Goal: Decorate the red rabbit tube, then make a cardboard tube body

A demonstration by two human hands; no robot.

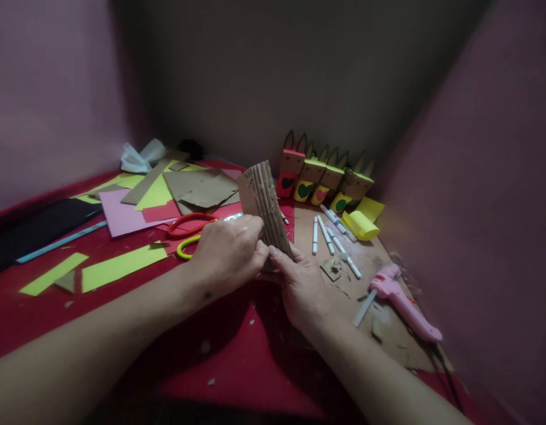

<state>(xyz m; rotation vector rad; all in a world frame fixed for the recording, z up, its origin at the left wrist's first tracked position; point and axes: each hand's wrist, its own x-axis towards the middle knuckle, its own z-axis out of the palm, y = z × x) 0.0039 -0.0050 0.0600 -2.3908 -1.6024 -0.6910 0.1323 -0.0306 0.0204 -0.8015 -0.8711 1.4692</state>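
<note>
1. The right hand (303, 289) pinches the base of one brown, ridged cardboard piece (267, 203); the left hand (231, 248) grips its left side, above the red tabletop (237, 378).
2. A steady, light grip should keep the ridges uncrushed.
3. One pink plastic glue gun (399, 298).
4. One pair of red-and-yellow-handled scissors (206, 218).
5. Four eared paper-and-cardboard figures (314, 169).

Brown ridged cardboard (266, 206), red tabletop (237, 366), pink glue gun (402, 301), red-and-yellow-handled scissors (205, 218)

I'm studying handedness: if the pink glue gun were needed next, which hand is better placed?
Probably the right hand: the glue gun lies nearer it, on that side; the left hand is farther. Both hold the corrugated cardboard, so the right must let go.
</note>
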